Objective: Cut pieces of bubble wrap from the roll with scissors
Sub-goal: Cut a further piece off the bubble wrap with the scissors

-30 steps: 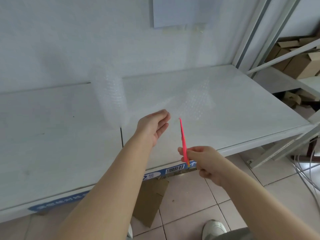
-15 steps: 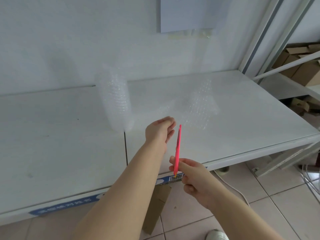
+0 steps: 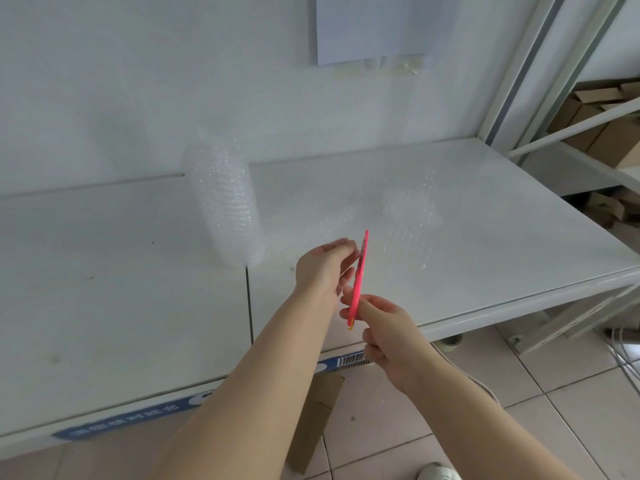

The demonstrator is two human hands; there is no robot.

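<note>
The bubble wrap roll lies on the tabletop near the back edge, its loose sheet run out to the right across the surface. Left hand is up at the sheet's near edge, grip narrow, fingers pinched together as if on the film, though the clear plastic makes it hard to confirm. Right hand has its grip closed around the handle of the pink scissors, blades pointing away from the person and looking closed, right beside the left fingertips. So this looks like the very start of a cut: the sheet is pulled out, the blades are at its edge, and no finished piece can be picked out for sure among all that glare. Cutting across the full width looks to be still ahead. White tabletop, white wall, a paper sheet taped above, metal shelving with cardboard boxes to the right, tiled floor below.
</note>
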